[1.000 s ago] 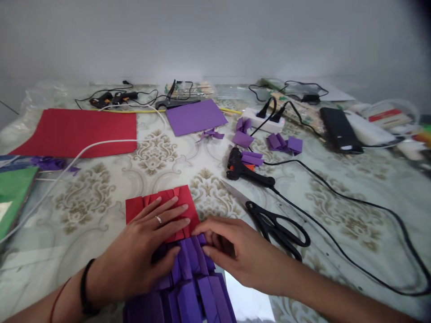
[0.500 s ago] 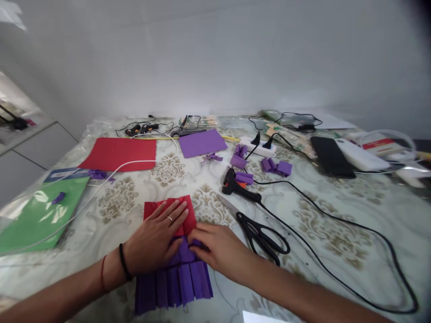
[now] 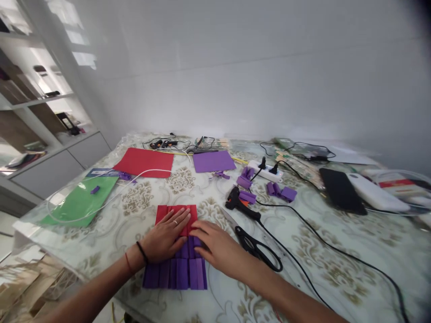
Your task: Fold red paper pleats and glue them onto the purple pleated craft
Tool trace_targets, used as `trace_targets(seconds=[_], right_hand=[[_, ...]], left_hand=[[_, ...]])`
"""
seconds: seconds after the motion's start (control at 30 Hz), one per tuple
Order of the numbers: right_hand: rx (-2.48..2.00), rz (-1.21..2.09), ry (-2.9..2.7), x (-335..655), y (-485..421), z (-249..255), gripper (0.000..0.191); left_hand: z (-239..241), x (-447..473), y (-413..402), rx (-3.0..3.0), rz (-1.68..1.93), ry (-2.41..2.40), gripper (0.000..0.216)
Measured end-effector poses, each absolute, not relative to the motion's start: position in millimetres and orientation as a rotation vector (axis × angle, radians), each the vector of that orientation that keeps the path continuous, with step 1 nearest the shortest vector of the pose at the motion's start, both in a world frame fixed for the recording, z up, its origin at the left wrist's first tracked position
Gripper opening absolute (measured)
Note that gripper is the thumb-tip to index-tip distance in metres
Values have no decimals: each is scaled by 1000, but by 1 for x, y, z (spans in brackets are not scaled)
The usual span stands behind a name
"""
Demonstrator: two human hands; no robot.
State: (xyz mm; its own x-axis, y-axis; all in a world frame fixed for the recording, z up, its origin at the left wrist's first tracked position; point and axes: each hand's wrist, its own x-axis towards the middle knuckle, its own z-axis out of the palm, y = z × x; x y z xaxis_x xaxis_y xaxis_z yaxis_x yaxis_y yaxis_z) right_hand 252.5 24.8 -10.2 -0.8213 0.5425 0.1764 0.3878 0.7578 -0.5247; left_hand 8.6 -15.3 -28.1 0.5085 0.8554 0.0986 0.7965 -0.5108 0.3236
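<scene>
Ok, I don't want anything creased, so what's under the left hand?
The left hand lies across red folded paper and purple pleated paper. Red shows around its fingers, purple beside and nearer than its thumb. What lies directly beneath it is covered.

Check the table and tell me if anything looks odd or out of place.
A small purple scrap lies on the green sheet, apart from the folded purple pieces near the power strip; it looks slightly stray. Nothing appears spilled.
</scene>
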Motion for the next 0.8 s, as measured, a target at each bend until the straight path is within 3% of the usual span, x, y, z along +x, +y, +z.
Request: trace_targets(seconds=[0.2, 0.5, 0.57, 0.67, 0.8], right_hand=[[-718, 775, -2624, 256, 28, -16, 38], [-1072, 1092, -2295, 247, 20, -2, 25], [-1138, 1221, -2241, 246, 15, 0, 29], [-1149, 1343, -2185, 246, 8, -1, 36], [-1182, 1396, -2057, 253, 3, -2, 32]], left_hand=[[-29, 7, -19, 2437, 511, 1442, 66], [7, -6, -28, 2321, 674, 1348, 29], [14, -3, -31, 2333, 608, 1302, 29], [21, 4, -32, 2445, 425, 1183, 45], [27, 7, -24, 2509, 318, 1125, 27]])
